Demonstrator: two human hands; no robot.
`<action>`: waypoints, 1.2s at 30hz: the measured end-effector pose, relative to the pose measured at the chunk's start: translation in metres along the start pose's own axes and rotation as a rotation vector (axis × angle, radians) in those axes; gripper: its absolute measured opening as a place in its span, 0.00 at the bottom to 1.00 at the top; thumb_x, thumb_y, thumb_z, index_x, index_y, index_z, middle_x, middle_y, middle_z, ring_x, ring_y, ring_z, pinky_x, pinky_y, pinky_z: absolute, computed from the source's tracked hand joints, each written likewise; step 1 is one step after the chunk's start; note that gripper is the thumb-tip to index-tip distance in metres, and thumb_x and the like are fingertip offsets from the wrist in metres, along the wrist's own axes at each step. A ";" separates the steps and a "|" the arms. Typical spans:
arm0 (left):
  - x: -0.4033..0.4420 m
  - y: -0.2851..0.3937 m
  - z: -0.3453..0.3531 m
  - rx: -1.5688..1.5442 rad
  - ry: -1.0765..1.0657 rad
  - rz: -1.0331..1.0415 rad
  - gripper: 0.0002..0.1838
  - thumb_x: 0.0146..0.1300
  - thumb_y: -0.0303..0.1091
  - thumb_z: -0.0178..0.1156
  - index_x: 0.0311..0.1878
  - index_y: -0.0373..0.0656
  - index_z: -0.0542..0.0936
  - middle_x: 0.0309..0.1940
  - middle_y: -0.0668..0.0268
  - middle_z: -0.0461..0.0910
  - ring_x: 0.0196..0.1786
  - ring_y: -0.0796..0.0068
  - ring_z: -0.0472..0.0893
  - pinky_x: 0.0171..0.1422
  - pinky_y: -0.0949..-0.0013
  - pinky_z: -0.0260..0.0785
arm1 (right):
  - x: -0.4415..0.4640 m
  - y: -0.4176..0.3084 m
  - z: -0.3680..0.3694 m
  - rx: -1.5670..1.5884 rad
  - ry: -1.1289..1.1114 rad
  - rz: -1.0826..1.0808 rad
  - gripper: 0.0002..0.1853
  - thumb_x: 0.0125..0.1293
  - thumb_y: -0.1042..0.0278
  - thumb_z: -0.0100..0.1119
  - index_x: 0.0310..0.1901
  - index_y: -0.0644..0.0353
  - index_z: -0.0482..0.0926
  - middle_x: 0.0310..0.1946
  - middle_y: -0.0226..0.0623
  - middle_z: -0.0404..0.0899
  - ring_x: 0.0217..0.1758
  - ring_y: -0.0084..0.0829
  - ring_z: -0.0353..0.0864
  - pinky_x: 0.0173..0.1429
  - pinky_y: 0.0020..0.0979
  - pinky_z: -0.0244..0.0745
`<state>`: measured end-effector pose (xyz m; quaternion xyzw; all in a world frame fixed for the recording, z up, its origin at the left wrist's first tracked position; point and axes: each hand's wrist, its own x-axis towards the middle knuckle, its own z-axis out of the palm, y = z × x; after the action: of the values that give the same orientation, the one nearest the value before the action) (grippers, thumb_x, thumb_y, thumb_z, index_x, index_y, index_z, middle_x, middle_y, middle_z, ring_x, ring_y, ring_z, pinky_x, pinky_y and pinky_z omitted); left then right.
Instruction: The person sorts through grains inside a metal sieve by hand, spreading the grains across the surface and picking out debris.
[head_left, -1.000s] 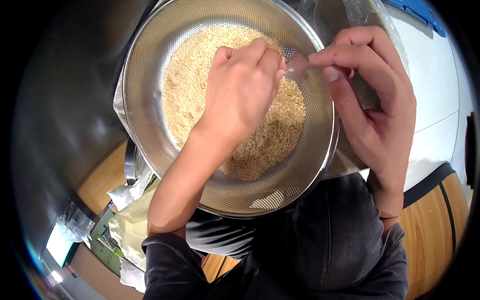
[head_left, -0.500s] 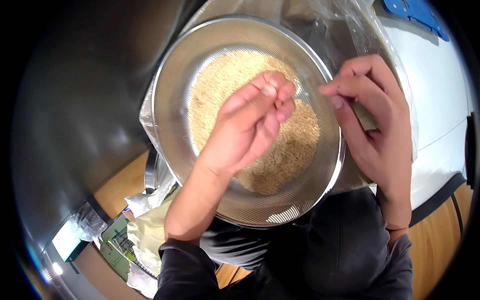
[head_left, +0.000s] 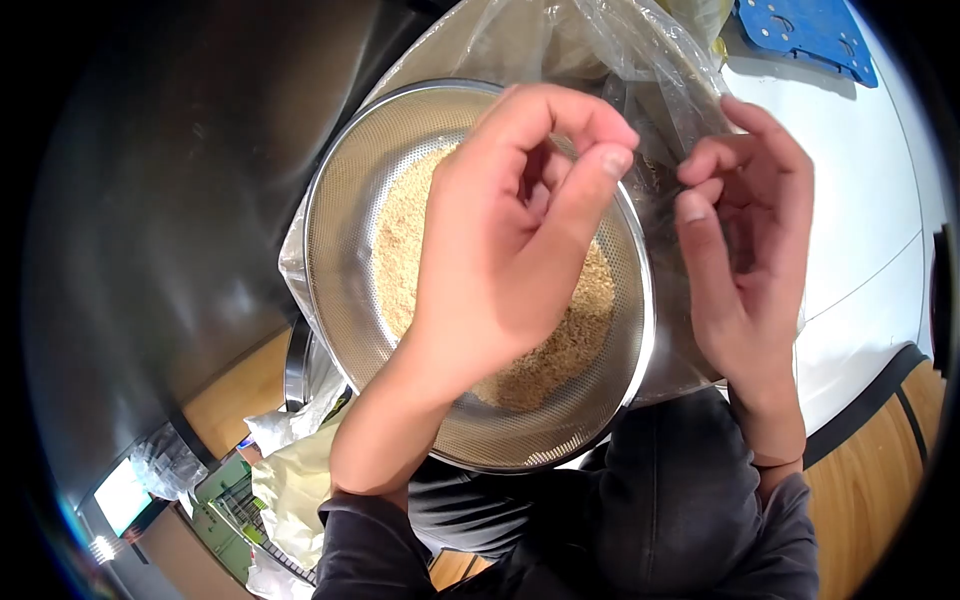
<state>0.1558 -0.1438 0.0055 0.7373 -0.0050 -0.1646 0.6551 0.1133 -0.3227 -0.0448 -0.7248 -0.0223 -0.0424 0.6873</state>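
1. Holds the left hand (head_left: 500, 240) above the round metal strainer (head_left: 345, 230), with the thumb side up and the forearm crossing over the near left rim.
2. Shows a narrow grip there, with the tips of thumb and forefinger very close or meeting and the other fingers curled; cannot tell whether anything is pinched between them.
3. Holds the right hand (head_left: 762, 240) up just beside the strainer's right rim, over the clear plastic (head_left: 520, 45), with the fingers bent and the thumb near them.
4. Shows a narrow grip on this side too; cannot tell whether anything small is caught at the fingertips.
5. Has the grain (head_left: 550, 360) spread over the bottom of the strainer, inside the mesh wall, partly hidden by the left hand and shaded toward the near side.
6. Has the strainer open side up, close in front of the dark trousers (head_left: 670, 480), with the plastic showing around much of the rim.
7. Shows, to the right, a white floor (head_left: 860, 200), with a blue plastic piece (head_left: 800, 30) at the far end and wooden boards (head_left: 865, 450) nearer.
8. Shows, to the left, a dark panel (head_left: 170, 200), with a pale yellow bag (head_left: 295, 490) and a lit screen (head_left: 120, 497) lower down.
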 end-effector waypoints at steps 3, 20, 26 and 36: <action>0.007 -0.004 0.002 0.288 0.036 0.016 0.07 0.76 0.24 0.67 0.54 0.36 0.84 0.39 0.75 0.82 0.42 0.88 0.77 0.48 0.80 0.69 | 0.002 0.002 -0.003 0.049 0.101 -0.075 0.31 0.77 0.81 0.52 0.79 0.64 0.62 0.50 0.34 0.76 0.43 0.18 0.74 0.47 0.21 0.74; -0.016 -0.041 -0.042 -0.024 0.207 -0.081 0.05 0.77 0.25 0.66 0.51 0.38 0.84 0.44 0.74 0.83 0.45 0.86 0.78 0.54 0.79 0.72 | -0.001 0.000 -0.009 -0.008 0.241 -0.042 0.29 0.75 0.83 0.52 0.77 0.68 0.65 0.50 0.36 0.76 0.43 0.19 0.77 0.46 0.24 0.77; -0.025 -0.049 -0.033 0.290 0.123 -0.008 0.09 0.77 0.25 0.63 0.56 0.39 0.85 0.46 0.68 0.84 0.47 0.81 0.81 0.54 0.73 0.75 | -0.002 0.001 -0.007 -0.003 0.149 -0.099 0.24 0.76 0.81 0.55 0.72 0.66 0.72 0.50 0.33 0.76 0.45 0.18 0.76 0.49 0.22 0.76; -0.021 -0.038 -0.011 0.468 0.016 0.166 0.13 0.76 0.20 0.62 0.61 0.37 0.81 0.46 0.67 0.81 0.47 0.80 0.78 0.58 0.74 0.72 | 0.000 -0.001 -0.011 -0.047 0.052 -0.115 0.15 0.77 0.79 0.58 0.63 0.65 0.79 0.53 0.32 0.75 0.46 0.18 0.73 0.48 0.21 0.72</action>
<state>0.1306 -0.1236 -0.0256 0.8674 -0.0982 -0.0988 0.4777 0.1126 -0.3334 -0.0429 -0.7369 -0.0451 -0.1010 0.6669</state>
